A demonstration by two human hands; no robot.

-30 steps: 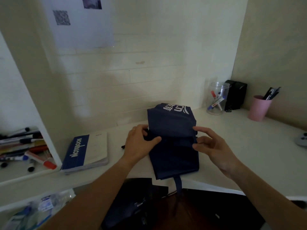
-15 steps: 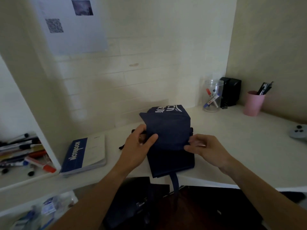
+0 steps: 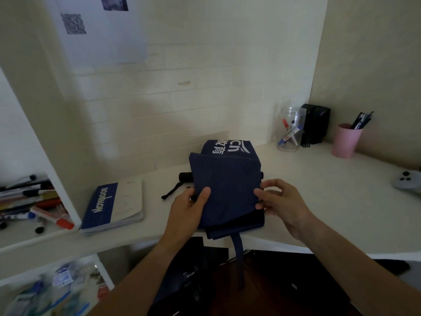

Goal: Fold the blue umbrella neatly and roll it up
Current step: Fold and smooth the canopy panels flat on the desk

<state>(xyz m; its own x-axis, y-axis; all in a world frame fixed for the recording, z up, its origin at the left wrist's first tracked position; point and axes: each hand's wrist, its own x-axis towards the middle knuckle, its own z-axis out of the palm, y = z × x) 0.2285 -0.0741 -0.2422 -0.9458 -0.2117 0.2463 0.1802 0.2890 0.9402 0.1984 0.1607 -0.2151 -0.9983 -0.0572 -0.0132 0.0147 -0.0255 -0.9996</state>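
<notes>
The blue umbrella (image 3: 227,181) lies across the front of the white desk (image 3: 330,201), its navy canopy gathered into flat folds with white lettering at the far end. Its black handle (image 3: 185,177) with a wrist cord sticks out to the left. A fabric strap (image 3: 238,254) hangs over the desk edge. My left hand (image 3: 189,208) pinches the left edge of the top fold, thumb on the cloth. My right hand (image 3: 281,201) pinches the right edge with its fingertips.
A blue and white notebook (image 3: 114,205) lies left of the umbrella. At the back right stand a clear jar of markers (image 3: 290,131), a black box (image 3: 315,124) and a pink pen cup (image 3: 346,140). A grey controller (image 3: 407,181) sits far right. Pens fill the left shelf (image 3: 29,201).
Both hands have drawn the top fold of the canopy toward me, so it now covers more of the lower layers. The handle shows at the left.
</notes>
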